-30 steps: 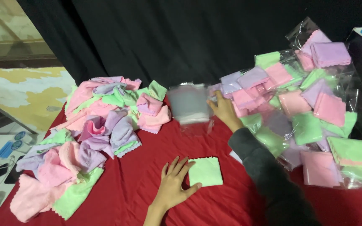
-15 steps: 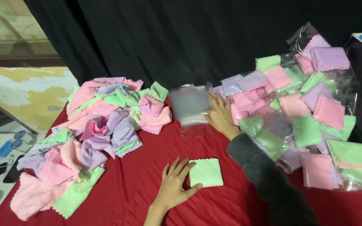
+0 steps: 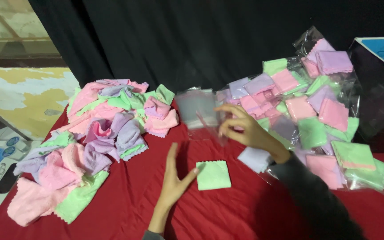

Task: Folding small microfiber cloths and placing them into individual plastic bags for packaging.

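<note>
Resting edge-down on the red-covered bench (image 3: pixel 125 209), the left hand (image 3: pixel 174 178) sits nearest the camera with its fingers straight and its grip wide, holding nothing; its thumb tip touches the left edge of a folded green cloth (image 3: pixel 213 174) with scalloped edges, which lies flat on the red cover near the middle of the bench. Just beyond and to the right, the right hand (image 3: pixel 245 129), coming out of a dark sleeve (image 3: pixel 316 200), is lifted above the bench with its fingers bent in a narrow grip on a clear plastic bag (image 3: pixel 198 113); the bag looks blurred and hangs in the air above the cover, a little farther back than the green cloth. Beside the right wrist a folded lilac cloth (image 3: pixel 255 158) lies on the bench, touching the edge of a heap of bagged cloths (image 3: pixel 321 111), pink, green and lilac squares in clear wrappers, which climbs to the right and back against a dark box with a blue top (image 3: pixel 378 89). On the left side a loose pile of unfolded cloths (image 3: pixel 94 142) in the same three colours spreads from the near corner towards the back. Farthest off, a black curtain (image 3: pixel 178 40) hangs behind the bench.
</note>
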